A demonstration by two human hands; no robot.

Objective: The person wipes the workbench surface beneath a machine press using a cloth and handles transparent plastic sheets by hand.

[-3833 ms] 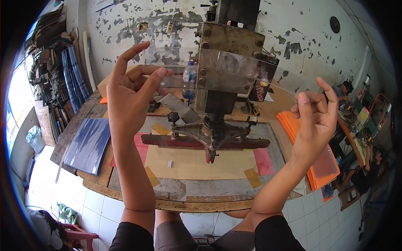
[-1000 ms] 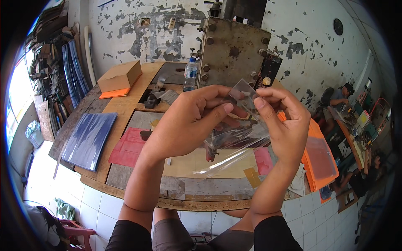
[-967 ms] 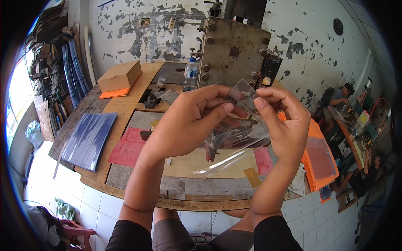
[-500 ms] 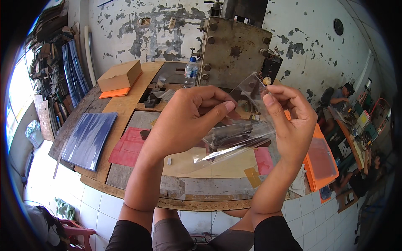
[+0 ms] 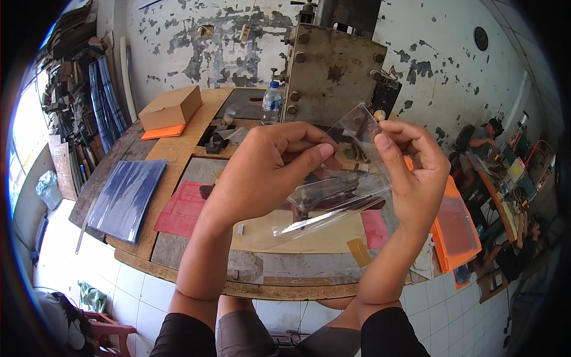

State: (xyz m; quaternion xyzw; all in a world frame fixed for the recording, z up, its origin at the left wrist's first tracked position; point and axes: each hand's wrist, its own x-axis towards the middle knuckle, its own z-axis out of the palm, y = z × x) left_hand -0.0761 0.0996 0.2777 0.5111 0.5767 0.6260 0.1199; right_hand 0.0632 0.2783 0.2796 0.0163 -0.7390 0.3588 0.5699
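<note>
A folded clear plastic sheet [image 5: 342,199] hangs between my two hands above the worktable, glossy and see-through, with one corner pointing up. My right hand [image 5: 414,169] pinches its edge between thumb and fingers. On the other side, my left hand [image 5: 262,169] is closed, thumb against curled fingers, at the sheet's left edge; the exact grip is partly hidden. Beneath lies a pale yellow board [image 5: 297,232] on the table, with a red sheet [image 5: 181,208] to its left and a smaller red piece [image 5: 375,229] at its right.
A large rusty metal press [image 5: 333,71] stands behind the table, a water bottle [image 5: 272,104] beside it. To the left are a cardboard box [image 5: 169,107] and a stack of dark blue sheets [image 5: 128,199]. Orange folders [image 5: 455,229] lie right. Another person [image 5: 485,140] sits far right.
The sheet's upper corner has tilted slightly and spread flatter, and the glare along its lower fold has shifted. Both hands stay in nearly the same place.
</note>
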